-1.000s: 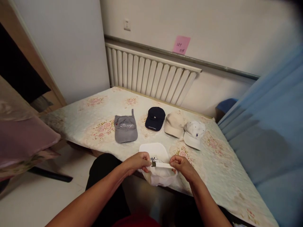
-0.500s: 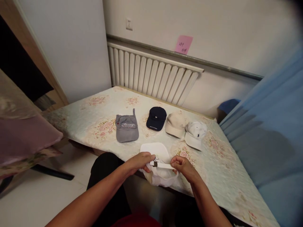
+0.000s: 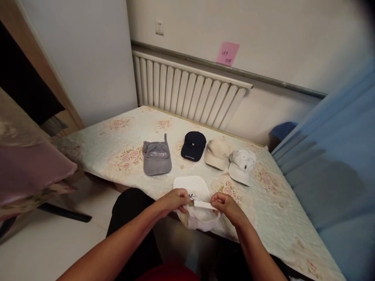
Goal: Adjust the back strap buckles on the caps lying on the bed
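Note:
A white cap [image 3: 191, 185] lies at the near edge of the bed, its brim pointing away and its back strap towards me. My left hand [image 3: 177, 200] pinches the strap's left end beside a small metal buckle [image 3: 191, 203]. With thumb and fingers closed, my right hand [image 3: 224, 205] grips the right end of the strap [image 3: 202, 205], which is stretched between both hands. Beyond them lie a grey cap [image 3: 157, 158] with its loose strap sticking up, a navy cap [image 3: 193, 146], a beige cap [image 3: 217, 153] and another white cap [image 3: 243, 166].
The caps rest on a bed with a floral cover [image 3: 123, 136]. Behind it are a white radiator [image 3: 187, 88] and a wall with a pink note [image 3: 227, 53]. A blue curtain [image 3: 340, 156] hangs at the right, and pink cloth [image 3: 32, 168] is at the left.
The fingers of my left hand have shifted slightly at the buckle, and more of the dark print inside the cap shows. My right hand keeps its place on the strap.

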A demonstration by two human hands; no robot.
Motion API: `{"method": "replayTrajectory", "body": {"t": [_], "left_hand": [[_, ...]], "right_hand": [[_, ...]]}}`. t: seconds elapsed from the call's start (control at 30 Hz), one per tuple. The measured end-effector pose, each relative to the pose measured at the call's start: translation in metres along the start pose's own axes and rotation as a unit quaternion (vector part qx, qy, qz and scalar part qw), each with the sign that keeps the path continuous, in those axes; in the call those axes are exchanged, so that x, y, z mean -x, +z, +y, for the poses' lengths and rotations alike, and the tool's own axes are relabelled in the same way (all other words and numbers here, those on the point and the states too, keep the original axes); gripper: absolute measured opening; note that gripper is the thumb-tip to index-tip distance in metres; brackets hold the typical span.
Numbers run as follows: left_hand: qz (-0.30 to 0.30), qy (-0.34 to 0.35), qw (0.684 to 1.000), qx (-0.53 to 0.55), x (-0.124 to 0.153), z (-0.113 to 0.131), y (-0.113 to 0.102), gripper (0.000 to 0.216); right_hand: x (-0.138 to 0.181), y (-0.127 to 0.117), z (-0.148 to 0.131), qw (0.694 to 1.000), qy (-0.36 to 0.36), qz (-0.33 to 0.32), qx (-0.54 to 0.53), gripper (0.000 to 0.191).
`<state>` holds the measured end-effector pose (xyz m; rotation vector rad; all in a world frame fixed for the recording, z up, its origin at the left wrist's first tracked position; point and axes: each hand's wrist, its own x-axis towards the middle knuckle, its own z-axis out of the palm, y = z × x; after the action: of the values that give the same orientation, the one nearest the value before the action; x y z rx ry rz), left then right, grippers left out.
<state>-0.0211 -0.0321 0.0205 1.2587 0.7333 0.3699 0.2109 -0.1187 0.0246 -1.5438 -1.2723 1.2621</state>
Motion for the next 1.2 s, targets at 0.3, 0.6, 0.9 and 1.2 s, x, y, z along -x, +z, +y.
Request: {"method": "replayTrajectory", "body": {"t": [0.3, 0.6, 0.9, 1.2], "left_hand": [[0.003, -0.008, 1.000, 0.007, 0.000, -0.003, -0.002, 0.026], [-0.005, -0.017, 1.000, 0.010, 0.001, -0.001, -0.002, 0.030], [-0.033, -0.009, 0.999, 0.005, 0.001, -0.003, -0.002, 0.025], [-0.053, -0.005, 0.999, -0.007, 0.002, -0.003, -0.002, 0.025]], "right_hand": [[-0.001, 0.002, 0.000, 1.000, -0.003, -0.001, 0.002, 0.015], [0.004, 0.005, -0.013, 0.999, 0.000, -0.027, 0.023, 0.014], [0.005, 0.032, -0.045, 0.993, -0.003, -0.068, 0.100, 0.009], [-0.001, 0.047, -0.038, 0.991, 0.004, -0.059, 0.118, 0.006]]}}
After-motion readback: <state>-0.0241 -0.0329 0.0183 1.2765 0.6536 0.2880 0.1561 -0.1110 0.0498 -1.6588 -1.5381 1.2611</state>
